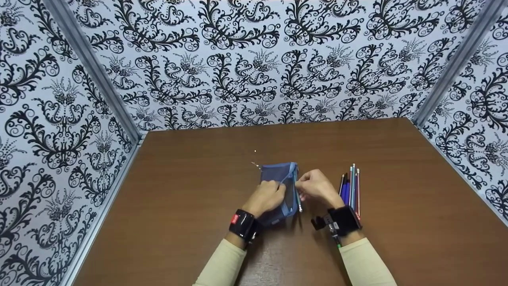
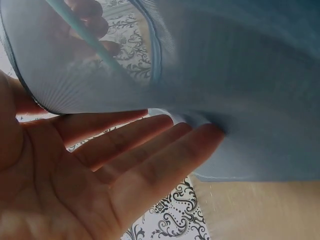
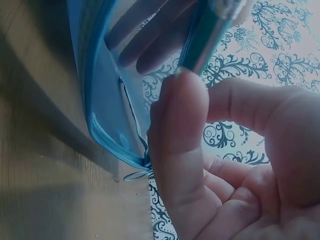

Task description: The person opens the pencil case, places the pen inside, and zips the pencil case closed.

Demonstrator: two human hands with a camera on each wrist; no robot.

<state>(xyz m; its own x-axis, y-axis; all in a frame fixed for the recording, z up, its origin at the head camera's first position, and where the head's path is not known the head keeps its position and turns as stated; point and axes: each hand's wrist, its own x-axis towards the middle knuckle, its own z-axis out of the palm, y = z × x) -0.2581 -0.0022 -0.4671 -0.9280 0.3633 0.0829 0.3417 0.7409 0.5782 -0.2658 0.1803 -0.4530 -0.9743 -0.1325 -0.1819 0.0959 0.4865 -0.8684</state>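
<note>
Pale sleeves [image 1: 223, 263]; left hand [image 1: 266, 197] grips mesh pouch [image 1: 274, 172] — right hand [image 1: 316, 186] pinches teal pencil [image 3: 203, 45] at the pouch's opening.

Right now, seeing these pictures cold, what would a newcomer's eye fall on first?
Probably the bold black-and-white patterned walls around the brown table. Next comes the blue mesh pouch near the table's middle, held by the left hand, while the right hand pinches a teal pencil at its open side. The bundle of pens and pencils lies just right of that hand.
</note>
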